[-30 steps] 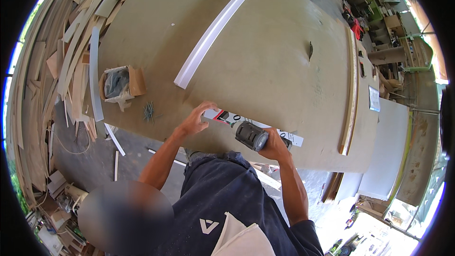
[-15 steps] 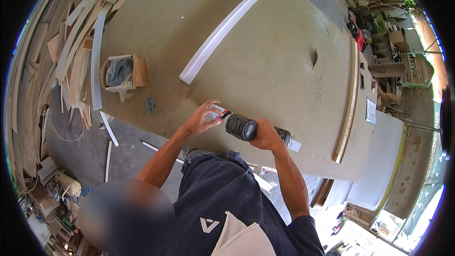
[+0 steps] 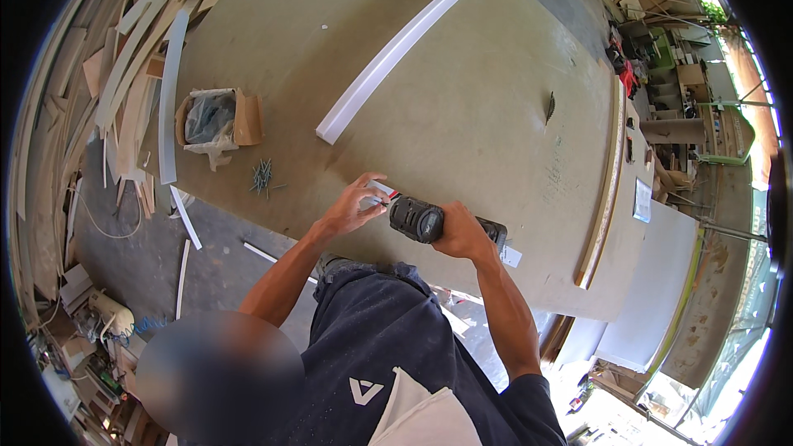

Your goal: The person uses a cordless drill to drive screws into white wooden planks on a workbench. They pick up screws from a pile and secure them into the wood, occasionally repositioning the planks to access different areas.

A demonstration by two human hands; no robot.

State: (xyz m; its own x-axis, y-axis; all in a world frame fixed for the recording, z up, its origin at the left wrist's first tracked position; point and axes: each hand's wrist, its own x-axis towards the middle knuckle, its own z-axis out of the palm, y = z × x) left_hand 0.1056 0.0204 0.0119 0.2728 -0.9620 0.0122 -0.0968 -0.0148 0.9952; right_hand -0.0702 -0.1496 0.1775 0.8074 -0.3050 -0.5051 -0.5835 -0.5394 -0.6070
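Observation:
My right hand (image 3: 462, 231) is wrapped round the grip of a black cordless drill (image 3: 415, 220), which lies level over the near part of the large board-topped table (image 3: 462, 132). The drill's front end points left toward my left hand (image 3: 357, 206). There my thumb and fingers are curled together at the tip; what they pinch is too small to make out. A small red and white patch shows between the fingers and the drill. Left of that hand, a loose pile of screws (image 3: 262, 175) lies on the table.
A white angled strip (image 3: 396, 58) lies beyond my hands. At the left stand an open cardboard box (image 3: 248, 120) with plastic lining and a long pale strip (image 3: 170, 99). Wood offcuts (image 3: 124, 74) crowd the far left. A long wooden batten (image 3: 607, 190) lies at the right.
The drill and my right hand have shifted slightly left, nearer my left hand. My left fingers keep almost the same curled pose.

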